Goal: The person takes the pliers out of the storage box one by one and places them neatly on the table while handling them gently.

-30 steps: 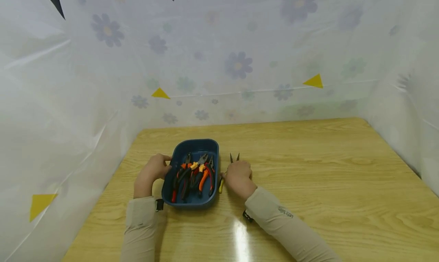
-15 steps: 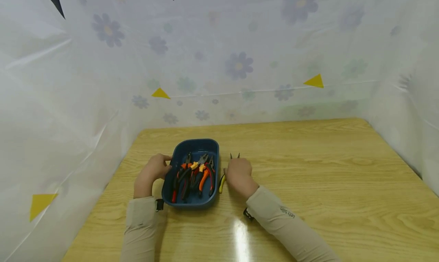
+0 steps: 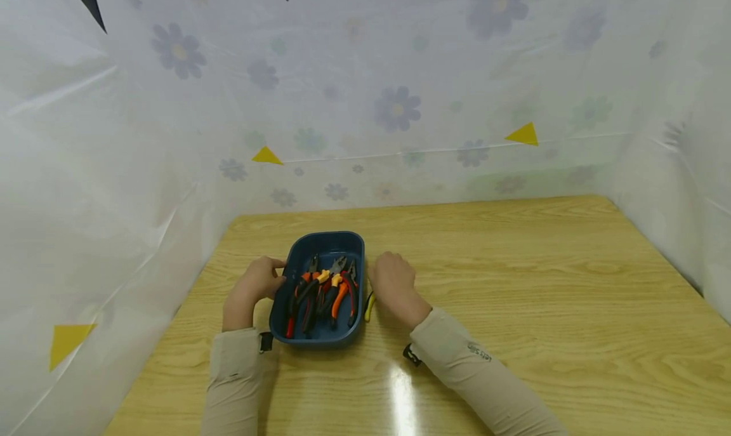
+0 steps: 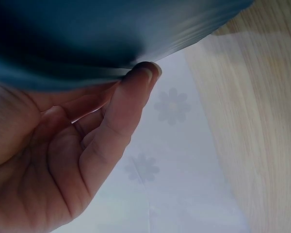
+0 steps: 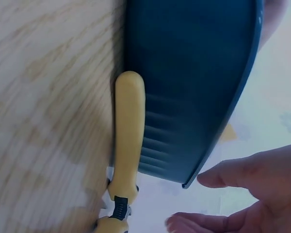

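A dark blue plastic box stands on the table, with several pliers lying inside, their handles red, orange and black. My left hand holds the box's left side, fingertips at its rim in the left wrist view. Against the box's outer right wall lie yellow-handled pliers with a small black catch between the handles. My right hand is over them, hiding their jaws in the head view. In the right wrist view its thumb and fingers are spread apart, with nothing between them, near the box's corner.
The wood-grain table stretches to the right and behind the box. White sheeting with a flower print hangs along the back and both sides.
My right hand has shifted slightly away from me, so the pliers' jaw tips that stuck out beyond it are now covered. The box and my left hand have stayed put.
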The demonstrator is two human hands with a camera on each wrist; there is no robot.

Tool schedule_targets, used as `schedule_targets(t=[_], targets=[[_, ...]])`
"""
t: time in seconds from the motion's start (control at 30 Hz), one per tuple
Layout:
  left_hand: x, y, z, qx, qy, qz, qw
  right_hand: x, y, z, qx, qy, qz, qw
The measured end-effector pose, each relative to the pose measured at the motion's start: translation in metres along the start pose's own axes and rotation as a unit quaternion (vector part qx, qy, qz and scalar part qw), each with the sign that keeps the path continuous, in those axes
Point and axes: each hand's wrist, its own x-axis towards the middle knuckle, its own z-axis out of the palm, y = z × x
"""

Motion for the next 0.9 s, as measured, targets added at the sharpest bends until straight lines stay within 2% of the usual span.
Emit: schedule_targets(t=[0.1, 0.23, 0.47, 0.6, 0.77, 0.9], targets=[[0.000, 0.000, 0.000, -0.001, 0.000, -0.001, 1.0000, 0.001, -0.003, -0.003, 0.036, 0.003, -0.001, 0.999], [-0.001, 0.001, 0.000, -0.006, -0.001, -0.001, 1.0000, 0.002, -0.010, -0.008, 0.077, -0.014, -0.002, 0.997], [0.000, 0.001, 0.000, -0.007, -0.001, -0.005, 1.0000, 0.002, -0.019, -0.008, 0.121, -0.024, -0.055, 0.991], [0.000, 0.001, 0.000, -0.005, -0.001, -0.003, 1.0000, 0.001, -0.024, -0.007, 0.170, -0.043, -0.081, 0.981], [-0.001, 0.001, -0.001, 0.000, -0.001, 0.000, 1.0000, -0.001, -0.033, -0.008, 0.243, -0.096, -0.093, 0.961], [-0.001, 0.001, -0.001, -0.001, -0.003, -0.003, 1.0000, -0.001, -0.040, -0.005, 0.257, -0.130, -0.097, 0.953]])
